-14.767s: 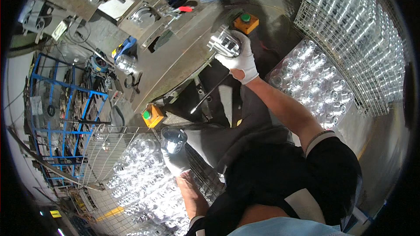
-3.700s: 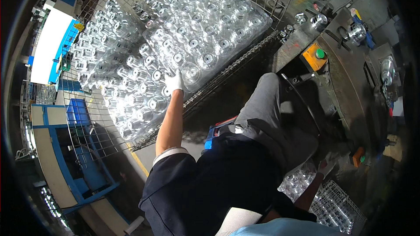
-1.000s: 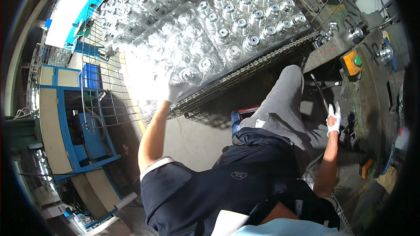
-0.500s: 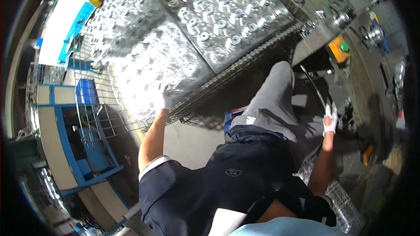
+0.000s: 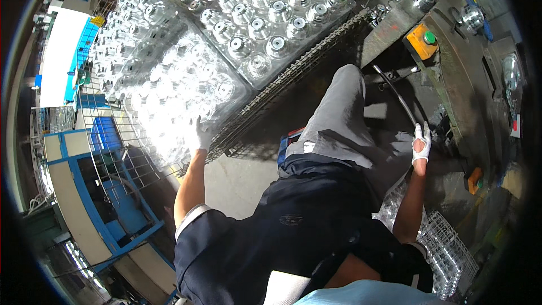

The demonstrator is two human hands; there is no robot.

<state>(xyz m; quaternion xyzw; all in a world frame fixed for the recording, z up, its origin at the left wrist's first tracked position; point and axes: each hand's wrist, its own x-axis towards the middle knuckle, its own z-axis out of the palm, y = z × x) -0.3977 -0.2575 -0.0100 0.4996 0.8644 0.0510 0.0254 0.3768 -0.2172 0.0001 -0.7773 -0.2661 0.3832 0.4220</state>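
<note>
While the gloved left hand [image 5: 199,135] is reaching into the wire basket [image 5: 248,114] of shiny metal parts [image 5: 169,87], grip hidden by glare, the right hand [image 5: 420,144] is hanging open and empty, so the person is doing best lifting one part cleanly.

Both hands are in white work gloves, left hand [image 5: 199,134] and right hand [image 5: 420,143]. Dark navy short-sleeved shirt [image 5: 293,220] with pale cuffs on the sleeves and a small emblem on the front. Grey trousers [image 5: 339,118] below that, arms bare from the sleeves down.
</note>
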